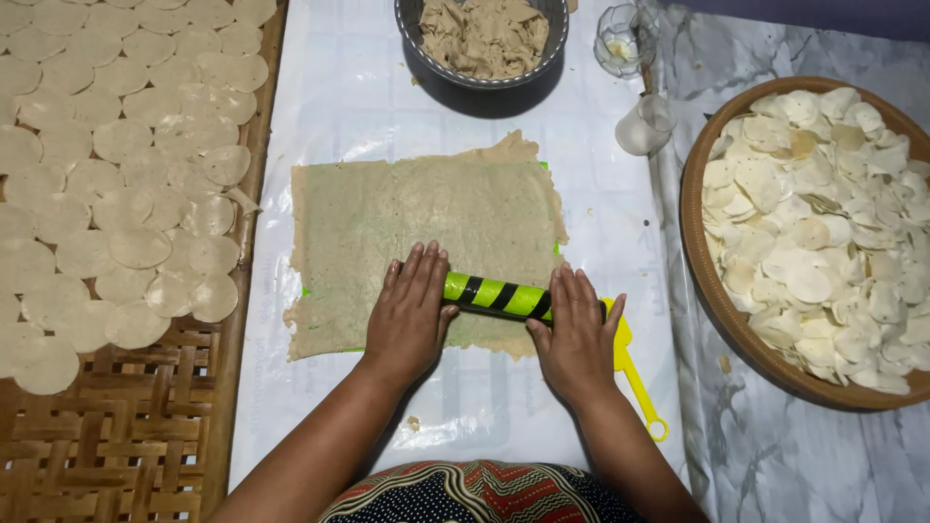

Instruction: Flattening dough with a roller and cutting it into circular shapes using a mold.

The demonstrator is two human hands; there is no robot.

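Where hands [407, 315] press, roller [499, 295] ends vanish.

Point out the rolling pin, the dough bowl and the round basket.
rolling pin [496, 295], head view, striped middle.
dough bowl [411, 27], head view, left rim.
round basket [694, 208], head view, left rim.

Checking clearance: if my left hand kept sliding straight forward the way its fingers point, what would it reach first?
The left hand would cross more of the dough sheet, then likely meet the bowl, though depth is unclear.

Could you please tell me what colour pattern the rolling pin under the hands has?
The rolling pin is bright green with black diagonal stripes, seen in the head view.
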